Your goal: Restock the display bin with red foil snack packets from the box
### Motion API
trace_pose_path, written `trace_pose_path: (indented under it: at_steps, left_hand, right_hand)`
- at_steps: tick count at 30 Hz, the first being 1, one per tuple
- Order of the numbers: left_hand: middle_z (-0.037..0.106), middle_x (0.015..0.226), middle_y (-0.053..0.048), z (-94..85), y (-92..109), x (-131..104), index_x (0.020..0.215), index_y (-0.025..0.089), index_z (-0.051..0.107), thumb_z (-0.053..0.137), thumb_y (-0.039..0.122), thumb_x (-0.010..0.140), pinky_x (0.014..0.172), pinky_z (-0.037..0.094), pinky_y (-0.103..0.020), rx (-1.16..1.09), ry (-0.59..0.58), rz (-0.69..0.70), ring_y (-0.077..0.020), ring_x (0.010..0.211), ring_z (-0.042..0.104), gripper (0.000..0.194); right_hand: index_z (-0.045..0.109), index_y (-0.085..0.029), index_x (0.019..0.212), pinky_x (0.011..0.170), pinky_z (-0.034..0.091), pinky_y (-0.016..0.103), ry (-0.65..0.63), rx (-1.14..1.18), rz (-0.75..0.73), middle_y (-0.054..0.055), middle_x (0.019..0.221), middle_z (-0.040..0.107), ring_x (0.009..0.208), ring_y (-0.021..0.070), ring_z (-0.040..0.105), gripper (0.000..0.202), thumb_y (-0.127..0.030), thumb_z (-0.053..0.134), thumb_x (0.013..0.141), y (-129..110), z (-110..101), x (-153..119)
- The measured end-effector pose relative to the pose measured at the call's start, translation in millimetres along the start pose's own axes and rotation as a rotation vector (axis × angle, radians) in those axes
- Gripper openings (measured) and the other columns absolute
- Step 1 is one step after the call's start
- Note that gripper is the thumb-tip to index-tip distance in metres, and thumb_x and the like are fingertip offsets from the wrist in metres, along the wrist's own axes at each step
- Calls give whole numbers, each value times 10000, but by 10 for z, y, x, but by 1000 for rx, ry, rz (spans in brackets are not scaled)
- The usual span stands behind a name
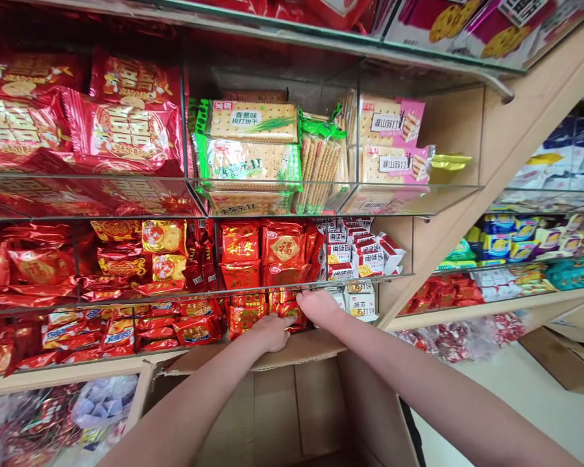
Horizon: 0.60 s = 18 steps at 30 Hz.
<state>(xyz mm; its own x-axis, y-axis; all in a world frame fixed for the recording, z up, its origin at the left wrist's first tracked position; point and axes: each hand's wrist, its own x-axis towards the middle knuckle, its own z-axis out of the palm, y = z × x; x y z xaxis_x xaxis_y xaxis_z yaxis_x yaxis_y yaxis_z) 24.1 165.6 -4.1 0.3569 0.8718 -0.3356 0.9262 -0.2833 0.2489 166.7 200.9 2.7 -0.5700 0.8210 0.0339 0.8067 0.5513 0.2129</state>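
On the lowest shelf, my left hand [271,333] rests against the shiny red snack packets [247,318], its index finger stretched out to the right over them. Close beside it, my right hand [320,307] reaches under the glass shelf edge with curled fingers at the right end of those red packets. What its fingertips hold, if anything, is hidden. White packets of soda crackers [363,305] stand just right of the right hand. Below both forearms is an open cardboard box [272,408], its far flap under my hands; its visible inside shows bare cardboard.
Above are red packets with gold print [285,250], white-and-red packets [368,254] and green-wrapped crackers [253,162] behind glass dividers. A slanted wooden shelf side [467,214] rises at right. Plastic-bagged goods [104,402] lie lower left; another cardboard box [559,357] is at right.
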Motion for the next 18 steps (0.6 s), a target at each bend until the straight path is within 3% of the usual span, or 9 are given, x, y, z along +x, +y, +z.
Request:
trace_pose_path:
  at_steps: [6,12,18]
  left_hand:
    - [510,1097,-108,68,-119,15,1144,209,460,382,274,745,853,371,-328,-36,89,37,-227,1011,484,411]
    - [546,1041,-70,27,-158,31,1099,220,450,438,281,702,772,420,-280,-87,68,69,-193,914,535,402]
    - [550,1012,-103,-29,-201,-70,998,191,516,467,339,671,776,418,-330,-78,110,32,-235,913,533,362]
  right_hand:
    - [508,-129,929,630,449,301,-26,44,32,126,906,570,776,209,586,239,-67,341,770,55,18,-72]
    - [525,-141,911,653,441,283,-49,115,35,99,920,563,786,198,580,231,-75,385,739,84,59,-65]
    - [529,-148,907,656,431,273,-21,183,70,92,916,549,771,180,573,202,-130,384,767,73,51,-95]
